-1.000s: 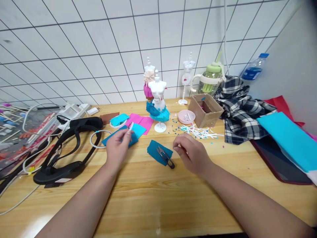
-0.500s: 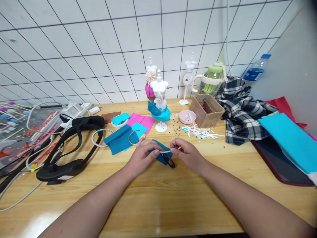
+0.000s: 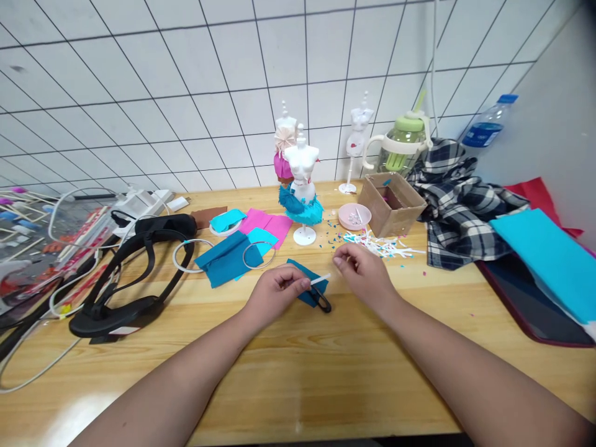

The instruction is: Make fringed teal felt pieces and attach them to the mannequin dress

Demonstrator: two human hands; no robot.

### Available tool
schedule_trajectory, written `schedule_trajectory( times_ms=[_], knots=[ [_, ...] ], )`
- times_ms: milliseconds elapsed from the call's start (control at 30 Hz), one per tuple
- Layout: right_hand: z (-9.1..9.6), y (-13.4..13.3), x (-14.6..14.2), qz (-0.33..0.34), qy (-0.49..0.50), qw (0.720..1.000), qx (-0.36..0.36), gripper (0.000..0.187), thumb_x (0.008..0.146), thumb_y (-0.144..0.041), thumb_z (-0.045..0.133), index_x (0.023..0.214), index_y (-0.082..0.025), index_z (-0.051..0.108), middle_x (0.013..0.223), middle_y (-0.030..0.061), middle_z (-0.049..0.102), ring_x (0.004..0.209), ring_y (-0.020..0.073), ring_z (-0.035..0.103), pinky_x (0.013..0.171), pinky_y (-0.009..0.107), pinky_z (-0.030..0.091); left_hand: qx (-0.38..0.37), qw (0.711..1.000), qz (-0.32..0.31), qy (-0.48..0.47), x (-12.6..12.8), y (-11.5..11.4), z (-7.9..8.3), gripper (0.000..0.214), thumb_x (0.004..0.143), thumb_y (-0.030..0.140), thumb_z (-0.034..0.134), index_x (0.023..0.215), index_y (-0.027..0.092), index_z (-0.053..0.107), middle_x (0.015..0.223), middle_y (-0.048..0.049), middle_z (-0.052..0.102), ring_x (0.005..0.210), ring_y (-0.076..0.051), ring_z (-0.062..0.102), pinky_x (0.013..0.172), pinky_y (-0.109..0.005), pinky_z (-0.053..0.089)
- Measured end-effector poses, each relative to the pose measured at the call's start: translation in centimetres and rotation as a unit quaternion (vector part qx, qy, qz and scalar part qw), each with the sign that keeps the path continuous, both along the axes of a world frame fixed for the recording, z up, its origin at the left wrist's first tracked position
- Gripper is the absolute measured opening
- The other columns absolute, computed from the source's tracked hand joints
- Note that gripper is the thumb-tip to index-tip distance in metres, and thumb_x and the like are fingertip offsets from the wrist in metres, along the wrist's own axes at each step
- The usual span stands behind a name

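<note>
Snips lay on the table with little but their black handle plain to us; our left hand and a thin white strip covered the blades. Beneath them was a dark teal cloth piece, partly masked by our fingers. We had the strip pinched between left thumb and forefinger, its free end pointing toward our other hand; the end within the grip was out of sight. Our right hand was half curled near the strip but apart from it, thumb and forefinger close together, and we could not tell whether it held anything.

Beyond our hands, a white dress form in a ruffled blue skirt hid part of a second form in pink. White shreds lay in front of a cardboard box, which blocked the lower part of a green-lidded jug. Bits in the pink dish were too small to name. To our right, a light blue sheet covered part of a dark slab; the picture's edge cut the sheet off.
</note>
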State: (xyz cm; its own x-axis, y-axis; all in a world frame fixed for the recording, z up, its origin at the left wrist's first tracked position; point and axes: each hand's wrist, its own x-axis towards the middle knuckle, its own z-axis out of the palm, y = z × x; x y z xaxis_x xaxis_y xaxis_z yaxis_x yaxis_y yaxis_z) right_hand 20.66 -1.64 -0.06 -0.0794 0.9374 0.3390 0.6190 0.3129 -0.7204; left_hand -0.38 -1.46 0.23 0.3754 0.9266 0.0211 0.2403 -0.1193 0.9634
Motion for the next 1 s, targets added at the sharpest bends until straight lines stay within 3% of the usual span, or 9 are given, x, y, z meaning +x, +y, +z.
schedule_trajectory(
  times_ms=[67, 133, 233, 300, 433, 533, 667, 833, 1000],
  knots=[
    [0.4, -0.3, 0.1, 0.003, -0.037, 0.993, 0.109, 0.008, 0.088, -0.022, 0.054, 0.085, -0.019, 0.061, 0.078, 0.0016, 0.063, 0.072, 0.0148, 0.055, 0.066, 0.028, 0.041, -0.111, 0.988, 0.023, -0.109, 0.3, -0.2, -0.2, 0.032, 0.082, 0.046, 0.062, 0.081, 0.015, 0.073, 0.082, -0.0081, 0.070, 0.080, -0.020, 0.062, 0.072, -0.031, 0.045],
    [0.6, -0.7, -0.1, 0.043, -0.081, 0.977, 0.192, 0.010, 0.088, -0.022, 0.055, 0.089, -0.020, 0.065, 0.083, 0.0034, 0.065, 0.080, 0.0169, 0.057, 0.073, 0.029, 0.043, -0.204, 0.951, 0.010, -0.231, 0.5, -0.4, -0.4, 0.039, 0.086, 0.048, 0.056, 0.097, 0.015, 0.073, 0.103, -0.0117, 0.071, 0.101, -0.025, 0.062, 0.085, -0.034, 0.046],
    [0.3, -1.2, -0.7, 0.072, -0.153, 0.959, 0.228, 0.017, 0.090, -0.024, 0.054, 0.100, -0.022, 0.068, 0.091, 0.0047, 0.068, 0.084, 0.0184, 0.058, 0.074, 0.030, 0.044, -0.274, 0.904, -0.042, -0.326, 0.5, -0.6, -0.3, 0.049, 0.090, 0.051, 0.047, 0.111, 0.012, 0.070, 0.123, -0.0143, 0.065, 0.127, -0.027, 0.048, 0.107, -0.040, 0.036],
    [0.1, -1.3, -0.9, 0.069, -0.181, 0.957, 0.217, 0.019, 0.092, -0.025, 0.052, 0.102, -0.022, 0.068, 0.093, 0.0052, 0.069, 0.084, 0.0188, 0.058, 0.074, 0.030, 0.045, -0.284, 0.898, -0.063, -0.331, 0.4, -0.6, -0.3, 0.050, 0.091, 0.051, 0.043, 0.114, 0.014, 0.069, 0.129, -0.0133, 0.062, 0.132, -0.026, 0.044, 0.113, -0.042, 0.030],
    [-0.2, -1.1, -0.8, 0.063, -0.171, 0.967, 0.180, 0.021, 0.093, -0.026, 0.050, 0.099, -0.023, 0.070, 0.093, 0.0055, 0.070, 0.086, 0.0188, 0.060, 0.076, 0.030, 0.045, -0.237, 0.923, -0.087, -0.291, 0.1, -0.7, -0.6, 0.047, 0.090, 0.050, 0.044, 0.118, 0.019, 0.068, 0.141, -0.0090, 0.052, 0.137, -0.027, 0.037, 0.115, -0.047, 0.026],
    [-0.1, -1.1, -1.0, 0.058, -0.116, 0.981, 0.143, 0.019, 0.091, -0.026, 0.052, 0.093, -0.022, 0.071, 0.089, 0.0053, 0.071, 0.084, 0.0187, 0.061, 0.075, 0.030, 0.046, -0.160, 0.957, -0.084, -0.227, 0.1, -0.8, -0.8, 0.044, 0.083, 0.047, 0.060, 0.118, 0.023, 0.067, 0.145, -0.0083, 0.047, 0.140, -0.030, 0.033, 0.114, -0.049, 0.027],
    [0.0, -1.3, -2.0, 0.022, 0.010, 0.999, 0.049, 0.012, 0.085, -0.026, 0.060, 0.084, -0.020, 0.071, 0.078, 0.0034, 0.068, 0.063, 0.0141, 0.057, 0.059, 0.027, 0.045, -0.047, 0.995, -0.038, -0.080, 0.3, -0.7, -0.5, 0.032, 0.077, 0.036, 0.071, 0.107, 0.025, 0.073, 0.131, -0.0094, 0.060, 0.127, -0.028, 0.049, 0.107, -0.043, 0.039],
    [0.2, -2.0, -3.4, 0.035, 0.103, 0.994, 0.003, 0.013, 0.083, -0.029, 0.062, 0.084, -0.021, 0.073, 0.075, 0.0028, 0.069, 0.059, 0.0131, 0.056, 0.056, 0.026, 0.045, 0.058, 0.996, 0.056, -0.038, 0.4, -0.4, -0.4, 0.014, 0.077, 0.034, 0.070, 0.079, 0.021, 0.076, 0.096, -0.0068, 0.072, 0.090, -0.021, 0.066, 0.085, -0.035, 0.053],
    [0.4, -2.3, -3.3, 0.090, 0.098, 0.991, -0.007, 0.020, 0.087, -0.025, 0.057, 0.096, -0.023, 0.075, 0.077, 0.0029, 0.071, 0.067, 0.0146, 0.060, 0.061, 0.027, 0.047, 0.070, 0.994, 0.074, -0.041, 0.3, -0.2, -0.5, 0.014, 0.078, 0.032, 0.068, 0.079, 0.019, 0.074, 0.087, -0.0058, 0.073, 0.084, -0.019, 0.066, 0.078, -0.031, 0.053]
  ],
)
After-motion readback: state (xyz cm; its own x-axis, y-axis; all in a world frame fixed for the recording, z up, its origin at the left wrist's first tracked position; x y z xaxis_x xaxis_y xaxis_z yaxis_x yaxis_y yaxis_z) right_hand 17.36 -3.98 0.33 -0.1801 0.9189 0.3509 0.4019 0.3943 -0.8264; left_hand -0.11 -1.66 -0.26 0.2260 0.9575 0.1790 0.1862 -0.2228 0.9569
